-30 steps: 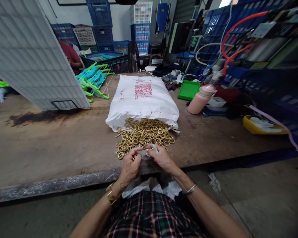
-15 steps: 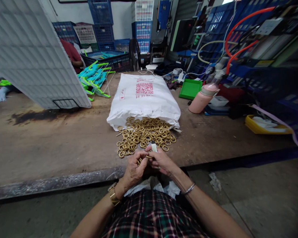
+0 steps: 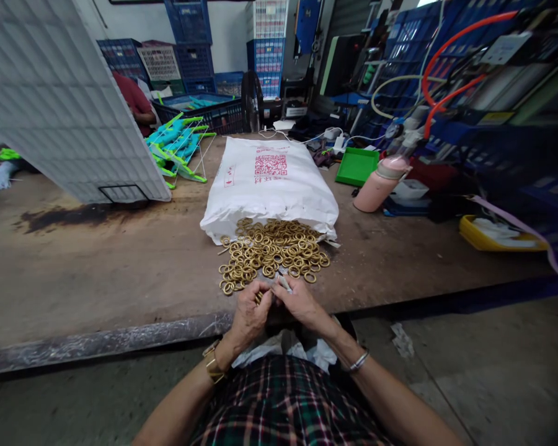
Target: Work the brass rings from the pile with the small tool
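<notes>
Many gold-coloured rings (image 3: 274,248) spill from the open mouth of a white printed sack (image 3: 270,179) onto the brown table (image 3: 167,272). My left hand (image 3: 252,308) is closed on several rings, a few of which show between its fingers. Right beside it, my right hand (image 3: 302,303) pinches a small pale tool (image 3: 284,284) with a dark tip that points toward the pile. The fingertips of both hands meet just in front of the pile, near the table's edge. Whatever lies between the fingertips is hidden.
A grey ribbed panel (image 3: 88,124) and green-and-blue plastic frames (image 3: 179,148) stand at the left. On the right are a green tray (image 3: 357,166), a pink bottle (image 3: 376,189) and a yellow tray (image 3: 497,238). Behind the panel a person's red sleeve (image 3: 132,99) shows.
The pale tool has tilted from upright to slanting left. My right hand has turned and its fingers have drawn closer to my left hand. The ring seen between the hands is now hidden.
</notes>
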Demonstrator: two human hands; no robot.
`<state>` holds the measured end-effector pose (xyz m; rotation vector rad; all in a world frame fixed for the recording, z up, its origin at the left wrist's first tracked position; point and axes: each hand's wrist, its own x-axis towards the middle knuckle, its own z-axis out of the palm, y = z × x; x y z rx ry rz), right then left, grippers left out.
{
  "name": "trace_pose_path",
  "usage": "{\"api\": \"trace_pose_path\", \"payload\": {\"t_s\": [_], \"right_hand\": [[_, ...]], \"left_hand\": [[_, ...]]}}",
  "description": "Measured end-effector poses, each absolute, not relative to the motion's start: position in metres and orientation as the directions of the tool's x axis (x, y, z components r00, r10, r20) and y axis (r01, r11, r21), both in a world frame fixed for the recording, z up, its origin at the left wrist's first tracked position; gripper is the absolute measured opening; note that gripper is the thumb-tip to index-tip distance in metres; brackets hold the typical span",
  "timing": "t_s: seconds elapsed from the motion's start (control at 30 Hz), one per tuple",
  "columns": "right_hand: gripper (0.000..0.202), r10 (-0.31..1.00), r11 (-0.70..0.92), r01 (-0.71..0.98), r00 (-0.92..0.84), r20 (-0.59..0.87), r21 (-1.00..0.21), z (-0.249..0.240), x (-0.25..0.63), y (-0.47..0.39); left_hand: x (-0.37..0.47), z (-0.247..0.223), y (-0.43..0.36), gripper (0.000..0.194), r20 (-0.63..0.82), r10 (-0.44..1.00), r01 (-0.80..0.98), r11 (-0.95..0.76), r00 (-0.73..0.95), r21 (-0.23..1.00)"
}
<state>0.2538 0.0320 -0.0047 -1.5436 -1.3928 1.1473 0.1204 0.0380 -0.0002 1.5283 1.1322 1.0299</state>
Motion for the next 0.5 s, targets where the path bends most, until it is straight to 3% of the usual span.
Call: {"api": "trace_pose_path", "payload": {"t_s": [0.07,0.27,0.5], "right_hand": [[0.024,0.991,-0.132,0.339,0.017,-0.134,-0.931,-0.0063,0.253,0.0326],[0.022,0.993,-0.119,0.398,0.051,-0.108,-0.909,-0.0118,0.2529,0.0337],[0.024,0.992,-0.121,0.348,0.013,-0.124,-0.93,-0.005,0.2561,0.0321]], "left_hand": [[0.1201,-0.0007,0.038,0.013,0.022,0.969,0.156,-0.062,0.247,0.986],[0.1161,-0.002,0.0381,0.023,-0.328,0.852,-0.032,0.372,0.408,0.928],[0.1165,0.0021,0.0356,0.027,-0.327,0.823,-0.182,0.45,0.465,0.874]]}}
